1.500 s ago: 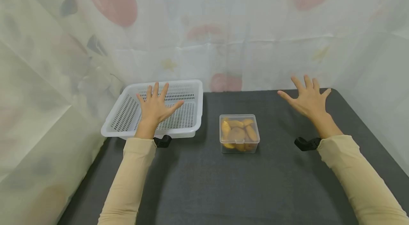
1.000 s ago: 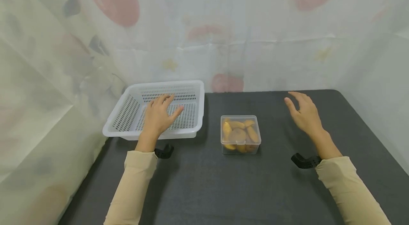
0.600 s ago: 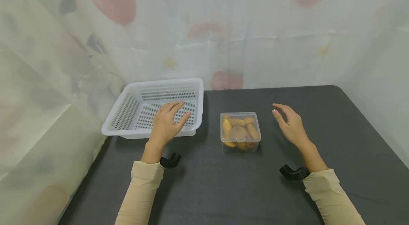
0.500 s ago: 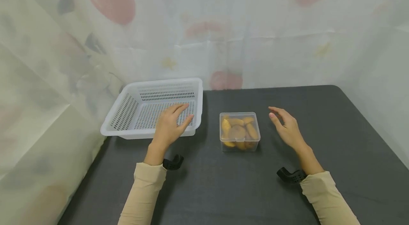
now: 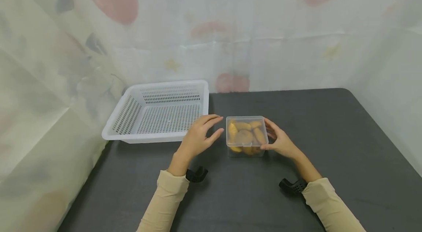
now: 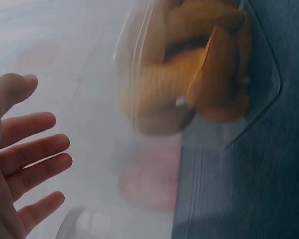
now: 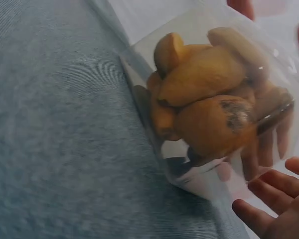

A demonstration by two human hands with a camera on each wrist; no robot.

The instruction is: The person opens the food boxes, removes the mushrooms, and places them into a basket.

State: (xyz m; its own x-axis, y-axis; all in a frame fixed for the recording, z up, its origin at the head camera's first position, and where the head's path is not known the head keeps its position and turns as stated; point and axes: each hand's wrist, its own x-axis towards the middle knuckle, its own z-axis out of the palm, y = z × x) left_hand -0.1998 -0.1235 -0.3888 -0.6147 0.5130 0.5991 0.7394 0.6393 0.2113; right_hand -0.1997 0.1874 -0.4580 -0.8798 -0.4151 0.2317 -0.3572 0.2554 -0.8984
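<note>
A clear lidded plastic box (image 5: 247,145) sits on the dark table, filled with several yellow-orange pieces (image 7: 204,77), some oblong, some round; their exact kind is unclear. My right hand (image 5: 280,142) is at the box's right side, thumb by the front corner and fingers along the far part of that side. In the right wrist view its fingertips (image 7: 246,211) lie close to the wall; firm contact cannot be told. My left hand (image 5: 197,137) hovers left of the box, fingers spread and slightly bent, with a gap between them and the box.
A white perforated basket (image 5: 155,137) stands at the back left of the dark table (image 5: 230,195), behind my left hand. Printed curtains (image 5: 211,12) hang behind the table and along its left side.
Both hands have come down and inward from spread positions above the table. The right has reached the box; the left has moved right, away from over the basket. Box and basket stay put.
</note>
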